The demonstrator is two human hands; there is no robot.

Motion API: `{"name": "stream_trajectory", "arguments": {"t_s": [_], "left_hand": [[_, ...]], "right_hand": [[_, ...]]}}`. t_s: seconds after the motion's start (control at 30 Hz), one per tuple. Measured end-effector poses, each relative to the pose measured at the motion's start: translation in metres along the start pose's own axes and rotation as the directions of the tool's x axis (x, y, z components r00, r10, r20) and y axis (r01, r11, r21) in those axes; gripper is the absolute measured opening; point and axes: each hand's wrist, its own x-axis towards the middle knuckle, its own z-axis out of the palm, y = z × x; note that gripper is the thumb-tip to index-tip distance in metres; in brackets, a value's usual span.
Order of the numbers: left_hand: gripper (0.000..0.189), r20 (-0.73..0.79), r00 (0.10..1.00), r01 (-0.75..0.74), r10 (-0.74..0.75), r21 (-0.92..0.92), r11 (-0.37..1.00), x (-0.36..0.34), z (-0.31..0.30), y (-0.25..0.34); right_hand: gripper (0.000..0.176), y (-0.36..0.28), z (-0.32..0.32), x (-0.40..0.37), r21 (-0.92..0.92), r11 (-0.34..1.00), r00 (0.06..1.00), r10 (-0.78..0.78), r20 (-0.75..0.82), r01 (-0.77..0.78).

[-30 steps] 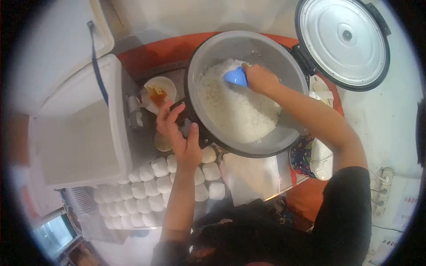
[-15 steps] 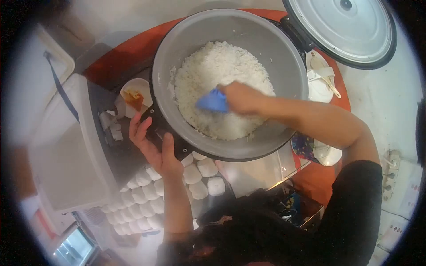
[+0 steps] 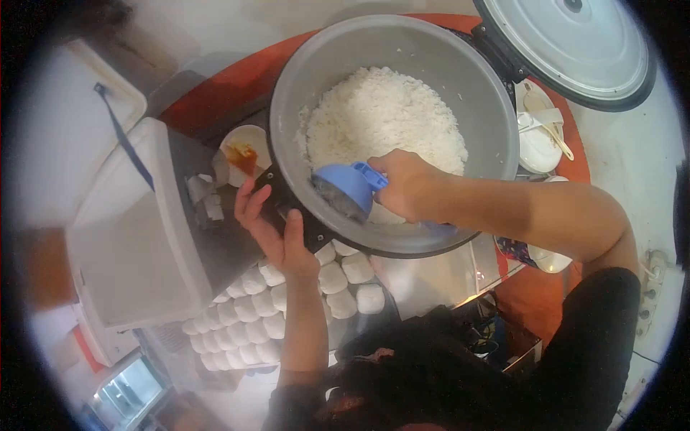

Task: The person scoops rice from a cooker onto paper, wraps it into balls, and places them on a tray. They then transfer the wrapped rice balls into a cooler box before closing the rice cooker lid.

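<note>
A large rice cooker (image 3: 289,79) stands open before me, with a mound of white rice (image 3: 388,115) inside. My right hand (image 3: 410,185) is closed on the handle of a blue cup (image 3: 348,185). The cup is tilted inside the pot, close to its near left wall, its greyish mouth facing down and left. Another bit of blue (image 3: 438,228) shows under my right wrist; I cannot make out what it is. My left hand (image 3: 277,233) grips the cooker's black side handle (image 3: 310,231), thumb on top and the fingers partly beyond it.
The cooker's lid (image 3: 575,50) hangs open at upper right. A small bowl with orange sauce (image 3: 243,154) sits left of the pot. Rows of white rounded packs (image 3: 266,305) lie below. A white box (image 3: 136,251) stands left, and a white plate with a spoon (image 3: 537,140) at right.
My right hand has drawn the blue cup off the rice toward the pot's near left wall and tipped it. My left hand keeps its place on the handle. The whole view has shifted slightly.
</note>
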Motion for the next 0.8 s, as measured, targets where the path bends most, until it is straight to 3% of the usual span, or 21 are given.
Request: {"name": "stream_trajectory", "arguments": {"t_s": [0.03, 0.1, 0.13, 0.2, 0.23, 0.3, 0.37, 0.47, 0.53, 0.6, 0.67, 0.7, 0.77, 0.8], "left_hand": [[0.041, -0.011, 1.000, 0.012, -0.013, -0.074, 0.997, -0.001, 0.000, 0.001], [0.043, 0.005, 0.999, -0.032, 0.032, 0.004, 0.999, 0.000, -0.005, -0.002], [0.044, 0.016, 1.000, -0.027, 0.027, 0.012, 1.000, 0.000, -0.006, -0.002], [0.048, 0.005, 1.000, -0.022, 0.022, 0.023, 0.999, -0.002, -0.008, -0.002], [0.048, -0.008, 0.999, -0.046, 0.046, 0.024, 0.999, -0.008, -0.008, 0.001], [0.049, -0.140, 0.990, 0.020, -0.012, 0.060, 0.998, -0.031, -0.011, 0.009], [0.044, -0.141, 0.989, -0.034, 0.049, 0.105, 0.994, -0.065, -0.021, 0.011], [0.032, -0.194, 0.975, -0.070, 0.110, 0.203, 0.977, -0.123, -0.023, -0.003], [0.026, 0.248, 0.969, -0.085, 0.004, 0.317, 0.945, -0.165, -0.028, -0.013], [0.028, 0.539, 0.840, -0.187, -0.054, 0.381, 0.905, -0.189, -0.012, -0.019], [0.046, 0.718, 0.690, -0.339, -0.093, 0.434, 0.834, -0.220, 0.001, -0.040], [0.046, 0.720, 0.684, -0.312, -0.120, 0.438, 0.843, -0.231, 0.006, -0.038], [0.068, 0.838, 0.522, -0.535, -0.161, 0.469, 0.703, -0.235, 0.018, -0.039], [0.068, 0.838, 0.521, -0.533, -0.163, 0.468, 0.704, -0.238, 0.020, -0.038]], "right_hand": [[0.020, 0.004, 0.003, 0.007, -0.004, 1.000, 1.000, -0.014, -0.005, 0.014], [0.011, 0.021, 0.011, 0.039, 0.393, 0.919, 0.993, -0.081, 0.083, 0.042], [0.011, 0.019, 0.008, 0.045, 0.386, 0.920, 0.993, -0.098, 0.072, 0.063], [0.009, 0.010, 0.002, 0.048, 0.714, 0.699, 0.984, -0.148, 0.095, 0.037], [0.009, 0.007, -0.003, 0.045, 0.707, 0.705, 0.982, -0.170, 0.084, 0.062], [0.012, 0.015, -0.019, 0.030, 0.803, 0.593, 0.971, -0.216, 0.100, 0.049], [0.006, 0.034, -0.033, 0.001, 0.827, 0.556, 0.953, -0.289, 0.095, 0.086], [0.012, 0.066, -0.031, -0.063, 0.874, 0.474, 0.922, -0.377, 0.089, 0.109], [0.015, 0.091, -0.015, -0.111, 0.885, 0.446, 0.918, -0.391, 0.060, 0.132], [0.015, 0.123, 0.009, -0.142, 0.894, 0.445, 0.936, -0.332, 0.114, 0.048], [0.017, 0.158, 0.041, -0.164, 0.904, 0.424, 0.952, -0.249, 0.176, -0.057], [0.017, 0.181, 0.063, -0.162, 0.903, 0.421, 0.954, -0.225, 0.199, -0.089], [0.033, 0.234, 0.109, -0.139, 0.903, 0.430, 0.989, -0.129, 0.078, -0.014], [0.044, 0.246, 0.133, -0.131, 0.770, 0.627, 0.993, -0.058, -0.103, 0.117]]}}
